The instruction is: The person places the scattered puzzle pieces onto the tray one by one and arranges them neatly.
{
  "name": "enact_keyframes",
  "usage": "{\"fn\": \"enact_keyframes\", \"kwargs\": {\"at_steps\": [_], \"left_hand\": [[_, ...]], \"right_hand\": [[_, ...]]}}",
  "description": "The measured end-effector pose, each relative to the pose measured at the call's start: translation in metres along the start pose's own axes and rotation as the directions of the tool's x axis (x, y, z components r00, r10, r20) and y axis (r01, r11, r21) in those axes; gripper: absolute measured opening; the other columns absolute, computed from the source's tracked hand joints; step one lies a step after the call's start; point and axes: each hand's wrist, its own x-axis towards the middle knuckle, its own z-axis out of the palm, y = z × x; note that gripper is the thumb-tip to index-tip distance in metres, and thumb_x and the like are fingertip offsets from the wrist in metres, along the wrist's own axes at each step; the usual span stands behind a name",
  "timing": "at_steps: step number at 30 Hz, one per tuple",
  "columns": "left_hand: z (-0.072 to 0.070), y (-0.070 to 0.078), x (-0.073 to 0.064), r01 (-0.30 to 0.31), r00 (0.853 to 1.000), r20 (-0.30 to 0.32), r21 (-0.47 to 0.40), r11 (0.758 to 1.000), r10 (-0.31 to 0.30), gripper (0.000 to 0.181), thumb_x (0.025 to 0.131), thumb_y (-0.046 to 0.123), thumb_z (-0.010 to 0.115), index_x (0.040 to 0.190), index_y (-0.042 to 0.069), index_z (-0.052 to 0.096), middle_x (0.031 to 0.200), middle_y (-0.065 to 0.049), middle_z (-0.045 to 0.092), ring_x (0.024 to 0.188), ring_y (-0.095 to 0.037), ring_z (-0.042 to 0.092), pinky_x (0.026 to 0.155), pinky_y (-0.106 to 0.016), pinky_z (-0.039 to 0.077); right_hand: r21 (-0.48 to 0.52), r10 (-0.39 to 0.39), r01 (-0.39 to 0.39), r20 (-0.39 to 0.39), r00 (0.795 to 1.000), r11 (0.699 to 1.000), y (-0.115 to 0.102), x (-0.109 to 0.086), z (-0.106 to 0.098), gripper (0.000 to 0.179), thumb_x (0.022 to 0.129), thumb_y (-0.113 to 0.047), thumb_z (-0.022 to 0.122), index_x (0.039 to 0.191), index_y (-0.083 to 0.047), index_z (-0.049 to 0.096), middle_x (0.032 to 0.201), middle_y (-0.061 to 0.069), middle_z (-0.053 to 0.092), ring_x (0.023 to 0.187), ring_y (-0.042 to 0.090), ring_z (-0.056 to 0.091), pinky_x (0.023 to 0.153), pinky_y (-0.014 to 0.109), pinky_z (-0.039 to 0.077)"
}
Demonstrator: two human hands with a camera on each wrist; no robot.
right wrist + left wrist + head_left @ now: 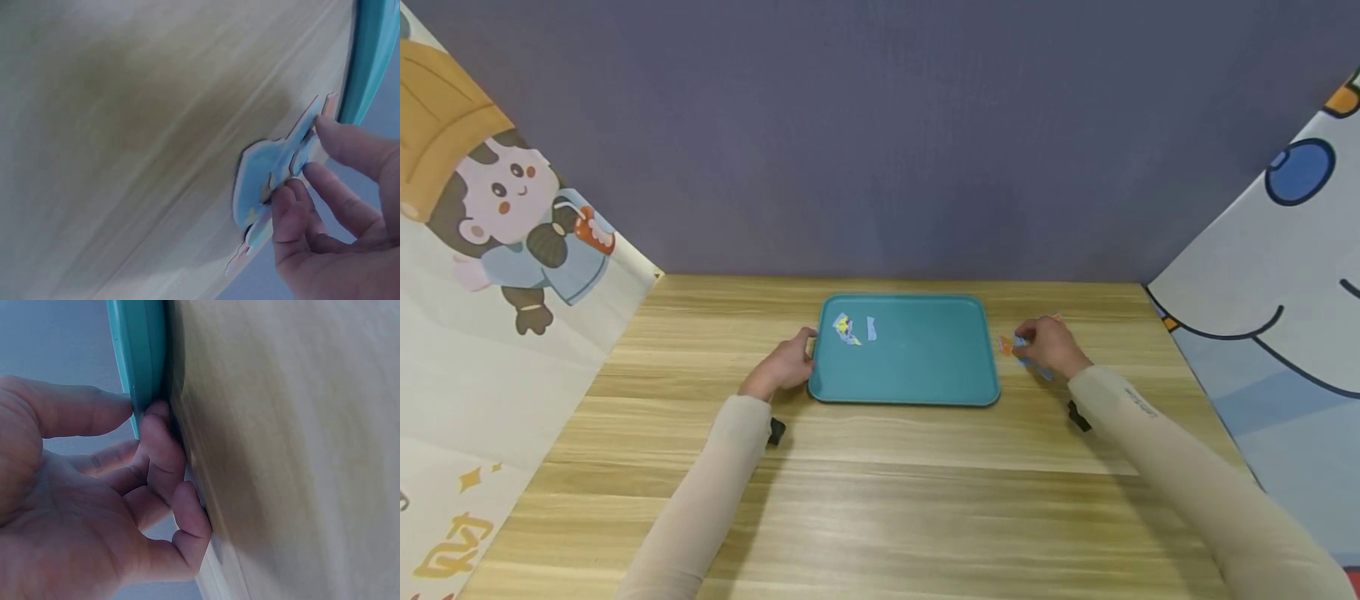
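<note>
A teal tray (910, 367) lies on the wooden table. My left hand (784, 364) grips its left rim, thumb on the upper edge and a curled finger at the underside in the left wrist view. To the right of the tray, my right hand (1052, 346) pinches a thin blue puzzle piece (292, 150), which is tilted up off the table. Beneath it lies a larger light-blue piece (255, 178), and an orange piece (1005, 345) sits close to the tray's right rim. The fingers partly hide this group. Inside the tray are a yellow-and-lilac cluster (843, 326) and a pale-blue strip (871, 328).
A dark grey-blue panel (880, 142) stands behind the table (887, 500). Side walls with cartoon prints flank it left (520, 350) and right (1292, 300). Small black wrist devices (1078, 416) hang under both sleeves.
</note>
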Motion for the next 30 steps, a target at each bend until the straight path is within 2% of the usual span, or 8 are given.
{"fn": "enact_keyframes", "kwargs": {"at_steps": [7,13,16,20,24,30], "left_hand": [[0.000,0.000,-0.001,-0.001,1.000,0.001,0.003,1.000,0.001,0.054,0.084,0.011,0.047,0.132,0.011,0.022,0.081,-0.009,0.052,0.063,-0.020,0.048,0.055,-0.031,0.040],[0.001,-0.001,-0.001,-0.001,1.000,0.001,0.001,1.000,0.001,0.054,0.084,0.011,0.047,0.132,0.011,0.022,0.080,-0.008,0.052,0.062,-0.020,0.048,0.054,-0.030,0.040],[0.001,-0.001,-0.001,0.001,1.000,-0.002,0.004,1.000,-0.001,0.054,0.084,0.011,0.047,0.132,0.011,0.023,0.079,-0.008,0.053,0.061,-0.019,0.048,0.054,-0.030,0.040],[0.001,0.000,-0.001,-0.003,1.000,-0.008,0.005,1.000,0.003,0.054,0.084,0.010,0.047,0.132,0.011,0.023,0.079,-0.008,0.053,0.062,-0.019,0.048,0.054,-0.031,0.040],[0.001,0.000,-0.001,-0.005,1.000,-0.010,0.009,1.000,0.005,0.054,0.084,0.010,0.047,0.132,0.011,0.023,0.080,-0.008,0.053,0.062,-0.020,0.048,0.055,-0.031,0.040],[0.002,-0.001,-0.001,-0.013,1.000,-0.014,0.012,1.000,0.014,0.053,0.084,0.010,0.048,0.131,0.010,0.023,0.081,-0.008,0.053,0.063,-0.020,0.049,0.055,-0.031,0.040]], "right_hand": [[-0.009,0.068,-0.067,0.009,0.998,0.998,-0.004,0.006,0.001,0.028,0.077,-0.012,0.060,0.102,0.000,0.057,0.091,0.014,0.054,0.082,0.027,0.050,0.070,0.039,0.040],[0.022,0.090,-0.090,-0.002,0.996,0.996,-0.005,0.008,0.002,0.022,0.075,-0.014,0.062,0.094,-0.002,0.059,0.087,0.011,0.055,0.079,0.026,0.050,0.068,0.037,0.040],[0.043,0.099,-0.098,-0.006,0.995,0.994,-0.005,0.008,0.001,0.024,0.075,-0.016,0.062,0.094,-0.003,0.060,0.089,0.012,0.056,0.081,0.026,0.051,0.069,0.038,0.040],[0.099,0.105,-0.100,-0.051,0.993,0.990,-0.008,0.007,-0.005,0.025,0.076,-0.016,0.061,0.098,-0.004,0.060,0.092,0.013,0.056,0.083,0.025,0.051,0.070,0.037,0.041],[0.128,0.079,-0.062,-0.132,0.988,0.990,-0.018,0.007,-0.012,0.024,0.077,-0.016,0.062,0.098,-0.005,0.062,0.091,0.011,0.056,0.082,0.023,0.051,0.068,0.036,0.041],[0.178,0.005,0.047,-0.281,0.960,0.983,-0.036,0.003,-0.021,0.022,0.076,-0.016,0.064,0.096,-0.006,0.063,0.092,0.009,0.057,0.082,0.022,0.051,0.070,0.036,0.042]]}}
